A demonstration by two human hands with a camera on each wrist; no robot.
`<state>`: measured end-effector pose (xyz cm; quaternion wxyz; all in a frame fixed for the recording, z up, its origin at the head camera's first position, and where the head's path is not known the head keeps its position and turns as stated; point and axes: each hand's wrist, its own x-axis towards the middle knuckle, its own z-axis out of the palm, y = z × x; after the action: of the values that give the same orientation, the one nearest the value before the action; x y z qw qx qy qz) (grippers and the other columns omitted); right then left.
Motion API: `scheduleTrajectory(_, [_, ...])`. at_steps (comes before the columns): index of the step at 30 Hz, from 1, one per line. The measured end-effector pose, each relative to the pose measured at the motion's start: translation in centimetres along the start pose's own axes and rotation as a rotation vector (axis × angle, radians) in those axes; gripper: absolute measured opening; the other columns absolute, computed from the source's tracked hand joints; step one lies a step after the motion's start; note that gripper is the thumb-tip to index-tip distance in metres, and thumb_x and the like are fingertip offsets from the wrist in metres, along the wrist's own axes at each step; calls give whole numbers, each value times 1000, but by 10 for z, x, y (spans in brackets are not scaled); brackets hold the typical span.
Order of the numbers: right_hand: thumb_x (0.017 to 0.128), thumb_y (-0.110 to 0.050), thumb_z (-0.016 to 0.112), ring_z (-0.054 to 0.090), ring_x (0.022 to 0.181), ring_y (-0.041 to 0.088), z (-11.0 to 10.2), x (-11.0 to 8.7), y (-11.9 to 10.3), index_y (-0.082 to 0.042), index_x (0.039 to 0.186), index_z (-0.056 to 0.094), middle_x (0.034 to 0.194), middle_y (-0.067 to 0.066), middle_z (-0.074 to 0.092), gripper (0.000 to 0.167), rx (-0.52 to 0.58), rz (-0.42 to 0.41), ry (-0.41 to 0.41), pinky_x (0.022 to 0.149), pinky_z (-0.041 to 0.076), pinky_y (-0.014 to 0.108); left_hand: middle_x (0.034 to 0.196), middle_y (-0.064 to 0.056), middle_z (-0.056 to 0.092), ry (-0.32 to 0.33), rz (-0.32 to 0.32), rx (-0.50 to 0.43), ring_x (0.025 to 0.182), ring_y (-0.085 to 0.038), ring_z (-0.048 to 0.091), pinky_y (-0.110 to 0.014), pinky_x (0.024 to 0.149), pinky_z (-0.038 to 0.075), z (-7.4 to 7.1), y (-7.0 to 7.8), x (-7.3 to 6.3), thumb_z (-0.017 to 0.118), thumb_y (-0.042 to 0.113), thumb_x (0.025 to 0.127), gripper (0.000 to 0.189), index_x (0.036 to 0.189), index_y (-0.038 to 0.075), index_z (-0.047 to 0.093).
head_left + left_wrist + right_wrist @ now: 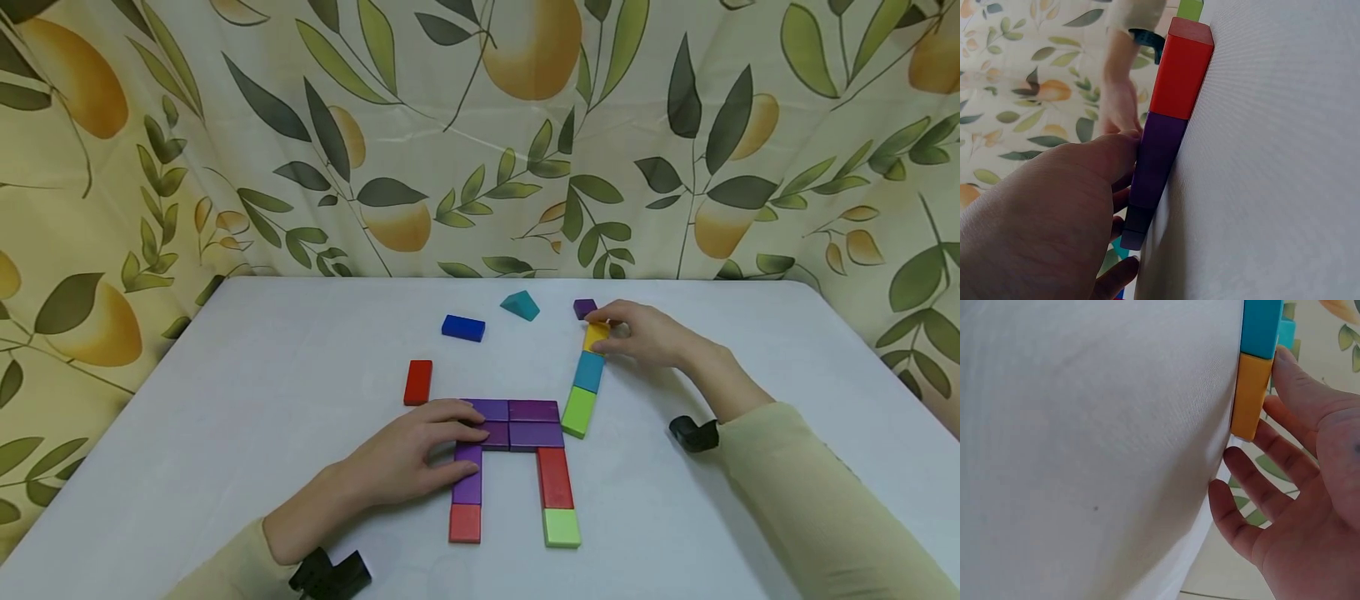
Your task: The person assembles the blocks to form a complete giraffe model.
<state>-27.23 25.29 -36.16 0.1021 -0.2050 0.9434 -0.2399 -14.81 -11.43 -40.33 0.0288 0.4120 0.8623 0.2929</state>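
Observation:
My right hand [647, 335] pinches a yellow block [596, 334] between thumb and fingers, at the far end of a slanted row. Below it in that row come a teal block [589, 372] and a lime green block [579, 412]. In the right wrist view the thumb lies where the orange-yellow block [1251, 397] meets the teal one. My left hand [408, 454] rests with extended fingers on the purple blocks [534, 436] of a flat arrangement, its thumb on the upright purple block [467, 487]. Two legs reach downward, ending in a red block [465, 524] and a green block [562, 528].
Beyond the arrangement lie a loose red block [418, 382], a blue block [463, 327], a teal triangular block [521, 305] and a small purple block [584, 308]. The white table [262, 350] ends at a fruit-patterned cloth [465, 167].

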Motion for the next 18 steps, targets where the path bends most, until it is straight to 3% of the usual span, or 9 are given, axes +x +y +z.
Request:
scheduleTrajectory(12, [95,-23,73,49,122,40,0,-2,-2,0,137,59,135,22,56,50,-17,-6,11,106,39,60,139,6,56,-13,-14,-10,134,-11,45,-33,110,40,-1,1,1,73,29,95,37,129,17,70])
scheduleTrajectory(18, [97,-20,70,51,123,41,-9,-1,-6,-2,136,61,136,21,56,44,-24,-36,53,102,43,60,139,5,56,-5,-5,-14,134,-12,45,-34,110,41,-1,2,0,73,28,95,36,129,16,71])
